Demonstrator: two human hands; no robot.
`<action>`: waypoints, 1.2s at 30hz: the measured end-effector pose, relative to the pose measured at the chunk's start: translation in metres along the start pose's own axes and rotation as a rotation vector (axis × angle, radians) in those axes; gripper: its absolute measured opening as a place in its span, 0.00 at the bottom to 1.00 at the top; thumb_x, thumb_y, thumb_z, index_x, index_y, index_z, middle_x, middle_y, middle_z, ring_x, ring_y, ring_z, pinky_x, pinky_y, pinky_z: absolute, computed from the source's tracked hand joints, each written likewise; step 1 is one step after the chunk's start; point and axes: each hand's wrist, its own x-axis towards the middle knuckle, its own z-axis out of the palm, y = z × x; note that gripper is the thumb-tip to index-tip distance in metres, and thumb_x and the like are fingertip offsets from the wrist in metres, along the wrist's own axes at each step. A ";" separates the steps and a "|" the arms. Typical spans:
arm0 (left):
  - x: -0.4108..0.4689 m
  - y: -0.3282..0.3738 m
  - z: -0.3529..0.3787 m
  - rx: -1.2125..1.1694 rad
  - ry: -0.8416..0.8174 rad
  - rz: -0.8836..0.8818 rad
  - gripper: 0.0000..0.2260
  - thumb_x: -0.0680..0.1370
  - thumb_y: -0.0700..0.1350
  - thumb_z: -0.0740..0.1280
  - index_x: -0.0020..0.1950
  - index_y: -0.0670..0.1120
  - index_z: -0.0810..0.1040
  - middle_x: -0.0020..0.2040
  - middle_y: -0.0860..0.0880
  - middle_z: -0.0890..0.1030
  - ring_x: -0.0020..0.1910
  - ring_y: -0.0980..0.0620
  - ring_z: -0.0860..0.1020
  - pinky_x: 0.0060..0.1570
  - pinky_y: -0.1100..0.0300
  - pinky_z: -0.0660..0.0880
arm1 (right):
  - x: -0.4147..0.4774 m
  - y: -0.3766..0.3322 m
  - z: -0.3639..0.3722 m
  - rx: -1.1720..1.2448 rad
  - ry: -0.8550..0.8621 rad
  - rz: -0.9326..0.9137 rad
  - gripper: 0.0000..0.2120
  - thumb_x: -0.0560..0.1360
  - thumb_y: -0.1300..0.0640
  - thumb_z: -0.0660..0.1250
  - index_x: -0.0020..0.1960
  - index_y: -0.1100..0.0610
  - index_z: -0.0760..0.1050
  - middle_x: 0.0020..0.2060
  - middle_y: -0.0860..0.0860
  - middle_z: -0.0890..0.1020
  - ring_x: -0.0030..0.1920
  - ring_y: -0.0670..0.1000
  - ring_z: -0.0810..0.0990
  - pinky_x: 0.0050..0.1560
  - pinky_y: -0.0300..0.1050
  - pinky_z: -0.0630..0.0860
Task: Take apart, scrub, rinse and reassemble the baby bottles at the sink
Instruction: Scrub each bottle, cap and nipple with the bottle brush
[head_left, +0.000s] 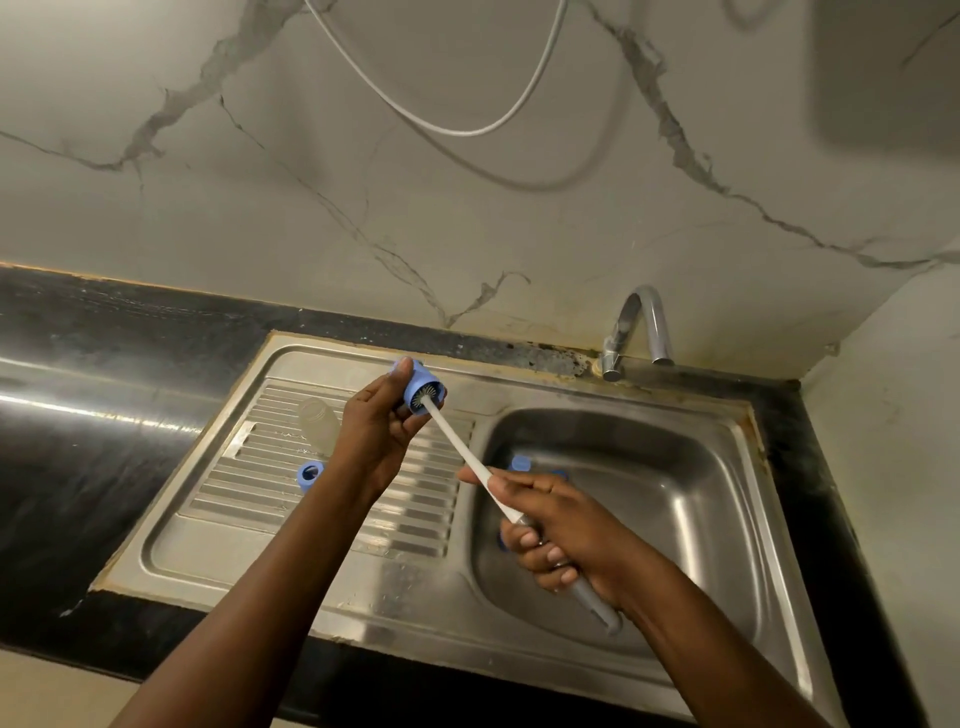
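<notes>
My left hand grips a blue bottle cap above the draining board, its open side turned towards me. The bristle head of a white bottle brush sits inside the cap. My right hand holds the brush by its handle over the basin's left rim. A clear bottle body lies on the ribbed draining board. A blue ring rests on the board beside my left forearm. Another blue part shows in the basin behind my right hand.
The steel sink has its basin on the right and the draining board on the left. A chrome tap stands at the back, with no water visible. Black countertop surrounds the sink. A white cable hangs on the marble wall.
</notes>
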 end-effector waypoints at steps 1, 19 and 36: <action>0.001 0.000 0.000 0.100 0.076 0.019 0.24 0.74 0.52 0.78 0.63 0.37 0.80 0.48 0.40 0.86 0.48 0.44 0.87 0.43 0.59 0.84 | 0.000 0.001 0.001 -0.164 0.098 -0.046 0.16 0.84 0.40 0.64 0.71 0.35 0.77 0.31 0.46 0.72 0.24 0.42 0.66 0.22 0.36 0.67; -0.001 0.016 -0.001 0.205 0.268 0.027 0.26 0.68 0.52 0.83 0.58 0.37 0.82 0.42 0.42 0.85 0.43 0.44 0.87 0.39 0.58 0.84 | -0.008 -0.003 0.015 -0.887 0.483 -0.405 0.19 0.86 0.45 0.63 0.76 0.38 0.73 0.42 0.44 0.83 0.36 0.44 0.80 0.36 0.42 0.78; 0.001 0.018 0.007 0.265 0.325 0.055 0.23 0.68 0.51 0.82 0.56 0.40 0.80 0.52 0.37 0.84 0.45 0.44 0.89 0.40 0.56 0.85 | -0.011 -0.008 0.010 -0.782 0.517 -0.312 0.18 0.86 0.49 0.63 0.75 0.34 0.73 0.37 0.46 0.75 0.28 0.40 0.73 0.30 0.34 0.68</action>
